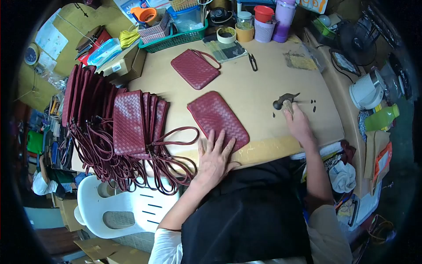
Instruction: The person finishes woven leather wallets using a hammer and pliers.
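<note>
My left hand [213, 158] lies flat with spread fingers on the lower part of a burgundy woven wristlet pouch [218, 115] near the table's front edge. In my right hand [299, 125] is the short wooden handle of a small hammer [282, 101]. Its dark head has a round face on one side and a narrow tail on the other, and it rests on or just above the tabletop. A second burgundy pouch [194, 69] with a wrist strap lies farther back. To the left stands a packed row of similar pouches [129, 125], their looped straps hanging over the edge.
Thread snips [252, 62] lie toward the back, beside a tape roll [226, 35]. A green basket [176, 42] and several cups line the rear. A white plastic chair [132, 200] stands at left front; another person [44, 182] is at far left. Small dark marks dot the tabletop [263, 83].
</note>
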Action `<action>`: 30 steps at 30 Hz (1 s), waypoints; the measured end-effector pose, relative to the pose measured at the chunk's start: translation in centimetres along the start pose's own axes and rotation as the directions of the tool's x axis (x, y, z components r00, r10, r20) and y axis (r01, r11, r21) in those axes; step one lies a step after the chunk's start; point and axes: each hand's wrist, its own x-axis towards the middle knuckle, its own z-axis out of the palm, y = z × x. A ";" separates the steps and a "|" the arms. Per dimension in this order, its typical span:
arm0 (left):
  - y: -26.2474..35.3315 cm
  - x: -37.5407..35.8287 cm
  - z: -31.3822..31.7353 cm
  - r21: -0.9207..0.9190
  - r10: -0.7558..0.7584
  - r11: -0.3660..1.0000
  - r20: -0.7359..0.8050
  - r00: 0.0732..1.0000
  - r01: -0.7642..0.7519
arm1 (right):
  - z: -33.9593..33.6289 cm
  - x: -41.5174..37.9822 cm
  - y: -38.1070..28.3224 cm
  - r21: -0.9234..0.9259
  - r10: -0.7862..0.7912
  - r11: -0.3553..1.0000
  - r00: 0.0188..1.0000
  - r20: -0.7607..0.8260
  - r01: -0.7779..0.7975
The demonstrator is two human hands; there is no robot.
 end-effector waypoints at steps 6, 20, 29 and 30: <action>-0.9 -0.4 2.5 -0.042 -0.060 0.997 0.022 0.998 0.061 | -1.7 -5.0 -2.1 0.377 -0.286 0.907 0.932 0.223 0.188; -0.7 -0.4 2.1 -0.136 -0.044 0.990 -0.033 0.998 0.039 | -2.9 -6.3 -8.4 0.299 -0.317 0.917 0.938 0.141 0.265; -0.8 -3.4 3.2 -0.230 0.092 0.962 -0.226 0.970 -0.145 | -5.0 2.3 -11.6 0.150 -0.485 0.875 0.828 0.282 0.461; -0.9 -3.3 3.3 -0.237 0.090 0.960 -0.234 0.968 -0.146 | -5.8 3.7 -13.3 0.134 -0.483 0.875 0.834 0.268 0.464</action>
